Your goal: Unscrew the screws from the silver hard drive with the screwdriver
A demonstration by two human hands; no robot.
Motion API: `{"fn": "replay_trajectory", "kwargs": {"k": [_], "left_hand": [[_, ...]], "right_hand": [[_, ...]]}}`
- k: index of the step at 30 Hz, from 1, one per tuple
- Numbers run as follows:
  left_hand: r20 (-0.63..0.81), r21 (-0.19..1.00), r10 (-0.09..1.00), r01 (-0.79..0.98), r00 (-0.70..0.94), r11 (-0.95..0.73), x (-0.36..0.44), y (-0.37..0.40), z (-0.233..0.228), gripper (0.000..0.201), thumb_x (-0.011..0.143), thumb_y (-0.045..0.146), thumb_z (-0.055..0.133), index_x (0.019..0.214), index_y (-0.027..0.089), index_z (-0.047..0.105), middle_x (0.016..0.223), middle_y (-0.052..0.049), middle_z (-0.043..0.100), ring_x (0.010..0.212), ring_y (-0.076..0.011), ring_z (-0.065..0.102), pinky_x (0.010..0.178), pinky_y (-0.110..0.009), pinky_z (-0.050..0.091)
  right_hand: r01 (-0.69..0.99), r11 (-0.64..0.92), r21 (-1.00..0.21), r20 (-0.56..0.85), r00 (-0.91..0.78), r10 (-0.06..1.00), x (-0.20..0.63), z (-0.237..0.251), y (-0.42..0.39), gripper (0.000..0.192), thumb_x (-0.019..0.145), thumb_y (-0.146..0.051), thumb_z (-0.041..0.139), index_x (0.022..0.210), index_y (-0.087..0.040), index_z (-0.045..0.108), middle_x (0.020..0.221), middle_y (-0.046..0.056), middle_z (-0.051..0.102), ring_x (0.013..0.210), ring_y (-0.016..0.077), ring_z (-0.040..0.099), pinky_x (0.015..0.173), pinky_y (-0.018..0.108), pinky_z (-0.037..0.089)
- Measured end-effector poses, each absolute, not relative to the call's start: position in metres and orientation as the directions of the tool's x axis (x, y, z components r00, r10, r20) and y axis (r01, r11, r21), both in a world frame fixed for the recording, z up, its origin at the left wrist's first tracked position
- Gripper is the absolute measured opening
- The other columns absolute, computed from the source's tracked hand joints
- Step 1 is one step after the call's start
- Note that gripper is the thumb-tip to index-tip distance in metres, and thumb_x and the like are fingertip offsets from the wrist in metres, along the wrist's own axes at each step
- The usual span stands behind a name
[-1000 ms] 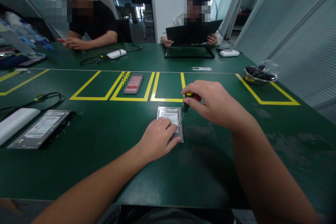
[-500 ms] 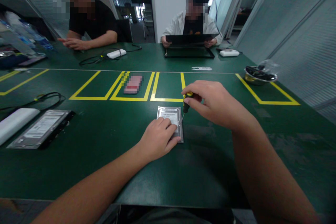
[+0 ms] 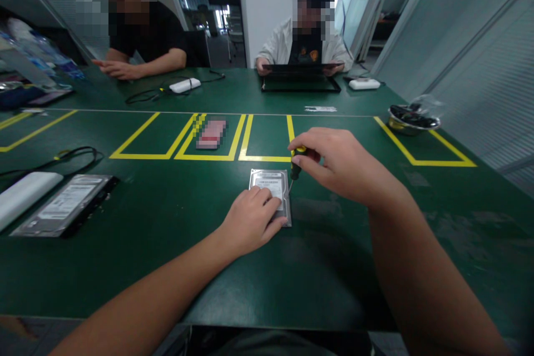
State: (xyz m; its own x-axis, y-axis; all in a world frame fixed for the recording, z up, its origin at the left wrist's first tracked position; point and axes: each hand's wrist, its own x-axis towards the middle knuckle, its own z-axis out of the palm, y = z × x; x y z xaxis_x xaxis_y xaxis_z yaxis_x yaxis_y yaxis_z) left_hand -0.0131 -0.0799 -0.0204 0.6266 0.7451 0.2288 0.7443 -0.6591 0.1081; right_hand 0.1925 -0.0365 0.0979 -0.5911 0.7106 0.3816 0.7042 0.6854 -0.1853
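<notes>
A silver hard drive lies flat on the green table in front of me. My left hand presses down on its near half, fingers spread over the label. My right hand grips a small screwdriver with a yellow and black handle, held nearly upright. Its tip touches the drive's right edge.
A second hard drive and a white box lie at the left with a black cable. Yellow tape boxes mark the table. A metal bowl sits far right. Two people sit across, one holding a black panel.
My hands and the screwdriver have barely moved. The person across has lowered the black panel from upright to nearly flat over the tray.
</notes>
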Motion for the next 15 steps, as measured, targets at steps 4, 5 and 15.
{"fn": "replay_trajectory", "kwargs": {"k": [4, 5, 15], "left_hand": [[0.233, 0.108, 0.744, 0.744, 0.626, -0.660, -0.0127, -0.0802, -0.0199, 0.031, 0.094, 0.045, 0.051, 0.100, 0.018, 0.064, 0.096, -0.009, 0.058, 0.089, -0.0256, 0.051, 0.078, -0.041, 0.043], [0.234, 0.108, 0.744, 0.743, 0.626, -0.660, -0.0126, -0.0803, -0.0197, 0.031, 0.094, 0.045, 0.051, 0.100, 0.018, 0.064, 0.096, -0.009, 0.058, 0.089, -0.0256, 0.051, 0.078, -0.041, 0.043], [0.234, 0.108, 0.744, 0.744, 0.626, -0.660, -0.0130, -0.0799, -0.0200, 0.032, 0.094, 0.046, 0.051, 0.101, 0.018, 0.064, 0.097, -0.009, 0.058, 0.089, -0.0256, 0.051, 0.078, -0.041, 0.043]], "right_hand": [[0.708, 0.680, -0.190, 0.376, -0.588, 0.716, 0.1925, 0.0980, -0.0366, 0.016, 0.090, -0.021, 0.055, 0.097, -0.015, 0.069, 0.089, 0.006, 0.068, 0.077, 0.0177, 0.058, 0.073, 0.029, 0.040], [0.707, 0.680, -0.192, 0.375, -0.587, 0.717, 0.1926, 0.0981, -0.0369, 0.016, 0.090, -0.021, 0.055, 0.097, -0.015, 0.069, 0.089, 0.006, 0.068, 0.076, 0.0178, 0.058, 0.073, 0.029, 0.040], [0.703, 0.686, -0.187, 0.380, -0.592, 0.711, 0.1922, 0.0975, -0.0371, 0.016, 0.090, -0.021, 0.055, 0.098, -0.016, 0.068, 0.090, 0.006, 0.068, 0.077, 0.0176, 0.058, 0.074, 0.029, 0.040]]}}
